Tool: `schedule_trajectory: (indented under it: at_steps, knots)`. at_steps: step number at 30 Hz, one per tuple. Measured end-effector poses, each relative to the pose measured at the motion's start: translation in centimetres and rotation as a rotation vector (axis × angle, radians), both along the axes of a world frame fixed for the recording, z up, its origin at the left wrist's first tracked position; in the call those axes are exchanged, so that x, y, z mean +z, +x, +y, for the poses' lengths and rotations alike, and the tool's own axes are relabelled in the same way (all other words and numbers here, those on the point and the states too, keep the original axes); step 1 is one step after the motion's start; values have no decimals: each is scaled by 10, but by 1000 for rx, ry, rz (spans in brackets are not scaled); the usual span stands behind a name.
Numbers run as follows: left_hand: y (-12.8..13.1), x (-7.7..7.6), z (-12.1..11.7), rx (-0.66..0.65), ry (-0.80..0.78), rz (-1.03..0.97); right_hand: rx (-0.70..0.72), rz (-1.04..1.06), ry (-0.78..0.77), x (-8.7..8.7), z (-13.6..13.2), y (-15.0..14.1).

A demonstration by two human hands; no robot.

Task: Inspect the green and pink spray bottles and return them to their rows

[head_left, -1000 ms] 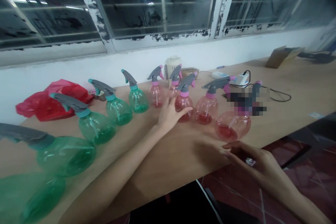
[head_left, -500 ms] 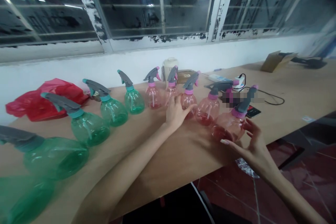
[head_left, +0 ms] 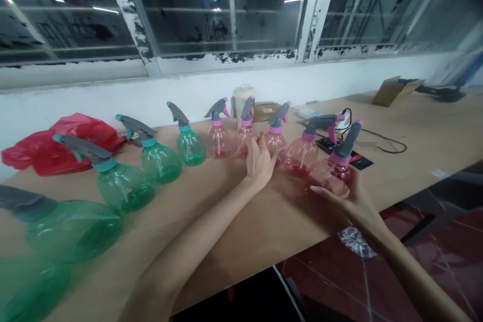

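Note:
A curved row of round spray bottles stands on a wooden table (head_left: 241,221), green ones to the left and pink ones to the right. My left hand (head_left: 260,161) reaches across and rests its spread fingers against a pink bottle (head_left: 274,138) in the middle of the row. My right hand (head_left: 345,193) wraps round the base of the nearest pink bottle (head_left: 337,166) at the right end, which has a grey trigger head. Between them stands another pink bottle (head_left: 304,153).
Green bottles (head_left: 124,181) line the left part of the table, and a red plastic bag (head_left: 56,143) lies behind them. A white jar (head_left: 241,98), a power strip with a black cable (head_left: 377,136), a phone (head_left: 354,158) and a cardboard box (head_left: 392,90) sit further back. Windows run along the wall.
My right hand has come up from the table edge and closed round the nearest pink bottle. My left hand has stayed at the middle pink bottles.

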State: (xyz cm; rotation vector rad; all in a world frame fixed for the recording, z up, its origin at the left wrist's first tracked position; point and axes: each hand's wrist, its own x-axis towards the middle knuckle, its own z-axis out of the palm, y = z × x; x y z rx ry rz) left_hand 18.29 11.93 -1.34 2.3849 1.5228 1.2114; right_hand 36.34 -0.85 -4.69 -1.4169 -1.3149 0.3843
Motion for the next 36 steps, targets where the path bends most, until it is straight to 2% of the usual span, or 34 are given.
schedule_trajectory:
  at_steps: [4,8,11,13,15,19,24,27,30,34,36]
  knots:
    - [-8,6,-15,-20,28,23,56,15,-32,9,-5,3]
    - [-9,14,-37,-188,131,8,96,62,-62,15,-8,2]
    - [4,24,-50,-273,-29,-17,106,61,-63,17,-8,2]
    - [19,32,-53,-229,-160,-7,97,55,-68,17,-8,3]
    - [34,40,-52,-149,-213,44,89,13,-94,17,-7,8]
    - [58,49,-40,-50,-196,166,55,-94,-144,14,-9,22]
    - [69,47,-32,-51,-149,220,40,-51,-133,12,-12,32]
    - [63,48,-40,-55,-143,222,1,15,-143,10,-12,31]
    - [46,52,-58,-91,-151,259,40,95,-127,5,-9,34]
    - [8,56,-89,-144,-155,324,110,149,-76,-10,-2,40]
    - [-19,56,-103,-127,-139,322,43,88,-30,-15,1,38]
